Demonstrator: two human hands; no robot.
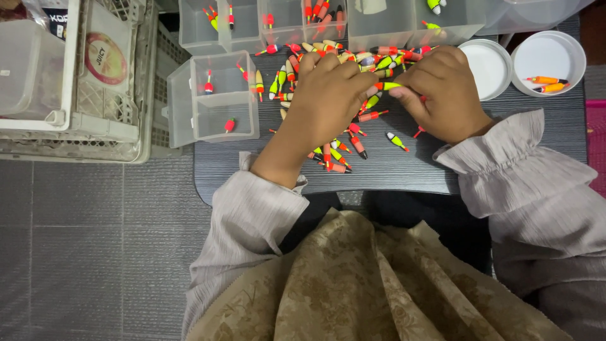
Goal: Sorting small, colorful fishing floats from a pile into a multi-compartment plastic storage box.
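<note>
Desk (404, 170): dark grey slab; we see it carrying clear plastic boxes (214, 101) and the scattered floats
Float pile (341, 57): lies beyond both hands
Left hand (325, 101): fingers curled, pinching one end of the float
Right hand (442, 91): pinching the other end
Held float (388, 86): green-yellow; long axis running left to right between the hands; equally near both

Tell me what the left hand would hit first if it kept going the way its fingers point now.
The left hand points up-right toward the right hand. It would likely meet the yellow-green float pinched between them first, then the right hand's fingertips; depth is hard to judge.
</note>
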